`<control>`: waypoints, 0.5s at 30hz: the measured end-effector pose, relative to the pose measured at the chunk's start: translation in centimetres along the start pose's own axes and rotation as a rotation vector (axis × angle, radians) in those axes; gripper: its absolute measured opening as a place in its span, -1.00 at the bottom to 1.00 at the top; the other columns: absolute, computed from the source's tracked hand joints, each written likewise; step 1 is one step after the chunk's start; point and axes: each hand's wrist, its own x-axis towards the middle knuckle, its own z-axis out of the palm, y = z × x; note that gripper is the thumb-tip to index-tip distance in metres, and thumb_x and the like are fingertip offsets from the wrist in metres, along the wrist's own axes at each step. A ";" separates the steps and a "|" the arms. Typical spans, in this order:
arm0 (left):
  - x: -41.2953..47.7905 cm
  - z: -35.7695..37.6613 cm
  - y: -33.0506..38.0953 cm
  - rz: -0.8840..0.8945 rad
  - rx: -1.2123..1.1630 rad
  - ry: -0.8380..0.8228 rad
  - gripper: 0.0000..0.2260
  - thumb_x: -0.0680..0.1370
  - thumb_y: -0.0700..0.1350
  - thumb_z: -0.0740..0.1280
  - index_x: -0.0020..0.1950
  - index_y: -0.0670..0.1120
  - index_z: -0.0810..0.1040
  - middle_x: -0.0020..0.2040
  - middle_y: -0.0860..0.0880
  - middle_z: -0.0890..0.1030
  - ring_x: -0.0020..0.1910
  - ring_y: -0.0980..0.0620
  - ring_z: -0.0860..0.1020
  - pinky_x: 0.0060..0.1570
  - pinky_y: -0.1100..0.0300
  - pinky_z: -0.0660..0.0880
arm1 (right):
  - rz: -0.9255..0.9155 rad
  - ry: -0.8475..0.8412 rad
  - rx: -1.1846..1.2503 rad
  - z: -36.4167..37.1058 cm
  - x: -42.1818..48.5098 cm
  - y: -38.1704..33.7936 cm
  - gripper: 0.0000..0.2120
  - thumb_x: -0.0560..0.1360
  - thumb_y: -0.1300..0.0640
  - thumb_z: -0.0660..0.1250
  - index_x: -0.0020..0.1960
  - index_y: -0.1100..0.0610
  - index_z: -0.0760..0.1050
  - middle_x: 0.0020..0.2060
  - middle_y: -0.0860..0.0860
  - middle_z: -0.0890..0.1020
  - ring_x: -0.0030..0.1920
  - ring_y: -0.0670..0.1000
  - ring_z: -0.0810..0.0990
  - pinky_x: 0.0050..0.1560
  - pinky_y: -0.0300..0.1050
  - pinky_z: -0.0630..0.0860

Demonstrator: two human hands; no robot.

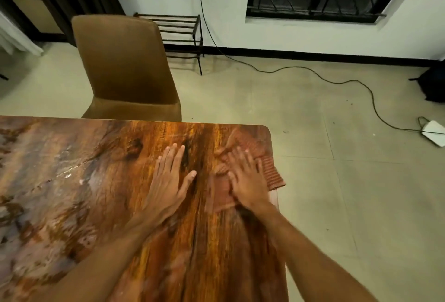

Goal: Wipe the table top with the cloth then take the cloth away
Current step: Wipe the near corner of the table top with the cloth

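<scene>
Flat on the counter (101,181), both hands press palm-down with fingers spread; neither grip is closed around anything. The right hand (248,181) lies on top of the cloth (272,171), a reddish ribbed piece bunched near the counter's far right corner; the cloth spreads out from under the palm on all sides, with folds just beyond the fingertips and a flap hanging over the right edge of the counter, just beside the little finger; its outline is blurred near the wrist, so its near edge is hard to trace. The left hand (168,181) rests on bare wood-grain surface, near the cloth but not touching it, thumb pointing toward the right hand; a pale streak runs across the counter to the left of it. Beyond the far edge stands a brown chair (122,65), with a dark rack (178,34) against the wall and a cable (313,72) trailing over the tiled floor
</scene>
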 end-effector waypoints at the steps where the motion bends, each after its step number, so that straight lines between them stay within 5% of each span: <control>1: -0.3 0.1 0.3 0.000 0.000 0.001 -0.34 0.62 0.26 0.01 0.65 0.02 -0.06 0.66 0.03 -0.10 0.62 0.11 -0.18 0.59 0.05 -0.23 | 0.136 0.013 -0.017 -1.4 1.6 2.0 -0.42 0.71 -0.16 -0.05 0.67 -0.09 -0.11 0.67 0.01 -0.09 0.66 0.13 -0.15 0.61 0.35 -0.05; 4: -0.9 0.2 1.0 -0.007 0.022 0.002 -0.35 0.64 0.25 0.02 0.65 0.03 -0.06 0.66 0.04 -0.10 0.63 0.10 -0.18 0.60 0.04 -0.22 | 0.238 0.003 -0.055 -2.8 2.9 3.7 -0.42 0.72 -0.13 -0.05 0.68 -0.03 -0.09 0.68 0.04 -0.10 0.66 0.15 -0.14 0.62 0.30 -0.06; 10: -1.3 0.8 0.8 -0.040 0.024 0.008 -0.37 0.67 0.23 0.07 0.65 0.03 -0.06 0.66 0.03 -0.09 0.62 0.12 -0.20 0.57 0.10 -0.26 | -0.054 -0.068 -0.031 0.8 -4.6 0.1 -0.43 0.71 -0.20 -0.14 0.68 -0.09 -0.12 0.67 -0.01 -0.12 0.66 0.07 -0.19 0.62 0.26 -0.10; 15: -2.3 -0.8 -3.0 -0.058 0.046 0.072 -0.37 0.64 0.27 0.00 0.65 0.04 -0.04 0.66 0.02 -0.04 0.63 0.09 -0.14 0.60 0.02 -0.18 | 0.239 0.001 -0.010 -1.2 3.7 -1.8 -0.42 0.72 -0.12 -0.03 0.68 -0.02 -0.09 0.67 0.07 -0.12 0.66 0.18 -0.17 0.61 0.24 -0.19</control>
